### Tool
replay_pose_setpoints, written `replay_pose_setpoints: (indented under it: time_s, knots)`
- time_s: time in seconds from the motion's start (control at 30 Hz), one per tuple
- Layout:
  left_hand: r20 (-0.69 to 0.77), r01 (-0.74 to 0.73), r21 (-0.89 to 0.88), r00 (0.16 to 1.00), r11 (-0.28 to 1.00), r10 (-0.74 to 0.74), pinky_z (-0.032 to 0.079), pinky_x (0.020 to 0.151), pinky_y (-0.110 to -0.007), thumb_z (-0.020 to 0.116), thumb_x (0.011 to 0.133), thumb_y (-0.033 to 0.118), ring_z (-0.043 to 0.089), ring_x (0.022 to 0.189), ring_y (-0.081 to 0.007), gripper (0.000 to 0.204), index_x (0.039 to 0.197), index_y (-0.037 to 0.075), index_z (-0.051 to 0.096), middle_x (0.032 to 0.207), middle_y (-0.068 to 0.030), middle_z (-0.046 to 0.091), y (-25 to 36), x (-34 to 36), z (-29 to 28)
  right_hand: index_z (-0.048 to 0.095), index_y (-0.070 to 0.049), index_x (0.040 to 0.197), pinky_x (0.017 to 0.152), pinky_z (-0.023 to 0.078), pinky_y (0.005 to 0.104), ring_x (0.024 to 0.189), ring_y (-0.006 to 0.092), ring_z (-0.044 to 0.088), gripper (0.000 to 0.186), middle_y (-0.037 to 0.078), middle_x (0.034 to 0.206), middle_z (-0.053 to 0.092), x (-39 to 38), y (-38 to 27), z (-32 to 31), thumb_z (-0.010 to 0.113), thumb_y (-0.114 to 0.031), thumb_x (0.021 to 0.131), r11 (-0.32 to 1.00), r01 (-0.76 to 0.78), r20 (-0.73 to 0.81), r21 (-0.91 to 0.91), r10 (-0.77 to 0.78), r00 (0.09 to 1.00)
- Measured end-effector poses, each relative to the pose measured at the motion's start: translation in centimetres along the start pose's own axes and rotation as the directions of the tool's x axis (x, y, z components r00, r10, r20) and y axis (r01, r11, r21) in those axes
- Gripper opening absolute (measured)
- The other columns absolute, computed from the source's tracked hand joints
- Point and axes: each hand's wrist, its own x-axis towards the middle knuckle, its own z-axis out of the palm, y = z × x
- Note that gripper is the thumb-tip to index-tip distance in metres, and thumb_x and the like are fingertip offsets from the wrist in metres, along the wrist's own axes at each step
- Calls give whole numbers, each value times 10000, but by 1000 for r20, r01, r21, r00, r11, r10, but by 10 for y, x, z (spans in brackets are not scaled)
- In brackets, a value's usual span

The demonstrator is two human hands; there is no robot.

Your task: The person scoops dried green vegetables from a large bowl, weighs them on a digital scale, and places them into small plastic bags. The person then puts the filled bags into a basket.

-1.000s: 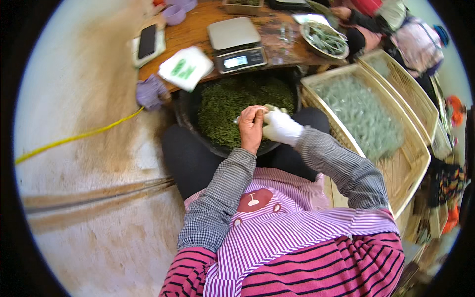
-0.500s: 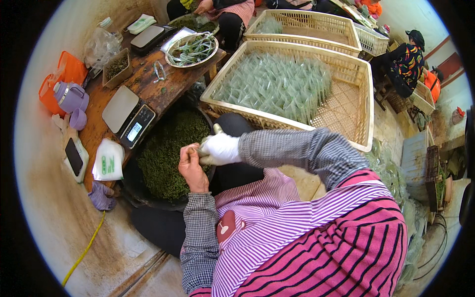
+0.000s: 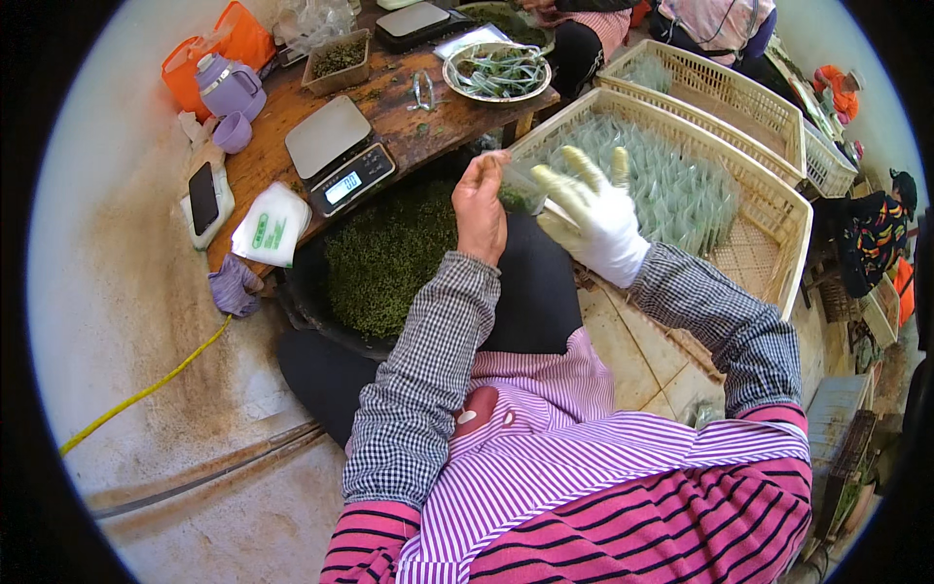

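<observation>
My left hand (image 3: 480, 209), bare, is raised in front of the large basket with its fingers drawn together. From its fingers a small clear plastic bag (image 3: 523, 187) reaches to the right; its contents are hard to make out. My right hand (image 3: 592, 216), in a white glove with yellowish fingertips, stands open with spread fingers at the bag's right side. Whether it touches the bag cannot be told. Left of my left hand a dark tub (image 3: 309, 282) holds small green leaves (image 3: 389, 263). Beyond my right hand, a cream plastic basket (image 3: 800, 234) holds rows of filled clear bags (image 3: 686, 190).
On the wooden table (image 3: 263, 161) are a digital scale (image 3: 331, 141), a stack of white bags (image 3: 270, 226), a phone (image 3: 203, 198), a purple jug (image 3: 229, 86) and a bowl of strips (image 3: 498, 73). A second basket (image 3: 720, 83) lies behind. Other people sit farther back.
My hands have moved right, away from over the tub, and come apart. My right hand's fingers have opened and spread. The whole view has shifted, with the table now farther right.
</observation>
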Motion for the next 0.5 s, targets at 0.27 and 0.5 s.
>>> replay_pose_setpoints:
  time_s: [0.27, 0.5]
  knots:
    - [245, -18, 51, 970, 999, 5, 379, 944, -276, 506, 966, 113, 527, 989, -123, 172, 900, 25, 638, 1047, -38, 603, -49, 19, 81, 346, -26, 1418, 974, 402, 274, 1163, 143, 478, 725, 72, 1354, 462, -15, 45, -7, 709, -28, 790, 161, -279, 137, 947, 582, 801]
    - [297, 115, 423, 919, 899, -257, 238, 1116, -413, 399, 1006, 296, 312, 1346, -255, 449, 1385, 56, 379, 1458, -103, 335, -79, 7, 117, 609, -61, 1187, 864, 465, 267, 964, 131, 582, 301, 63, 1116, 649, -87, 174, -68, 622, -153, 901, 83, -582, 164, 809, 919, 359]
